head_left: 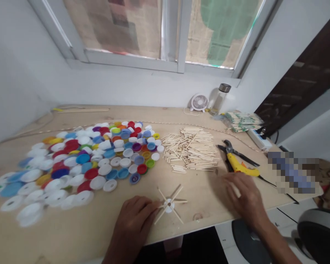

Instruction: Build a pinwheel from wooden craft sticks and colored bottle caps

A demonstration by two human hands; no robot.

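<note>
Near the front edge of the table lies a star-shaped piece [169,206], several thin wooden sticks spread out from a small white centre. My left hand [134,220] is at its left side, thumb and fingertips pinching the tip of one stick. Over to the right, my right hand [244,200] hovers just in front of a yellow glue gun [243,169], its fingers loosely bent and apart with nothing visible in them. Whether its fingertips touch the glue gun cannot be made out. Black-handled cutting pliers [240,154] lie behind the glue gun.
A wide heap of coloured bottle caps [84,158] covers the left. A pile of short wooden sticks [194,148] lies mid-table. Behind are a small fan [199,102], a glass bottle [220,99], bagged sticks [243,121] and a power strip [259,140]. A glue gun cord runs off the right edge.
</note>
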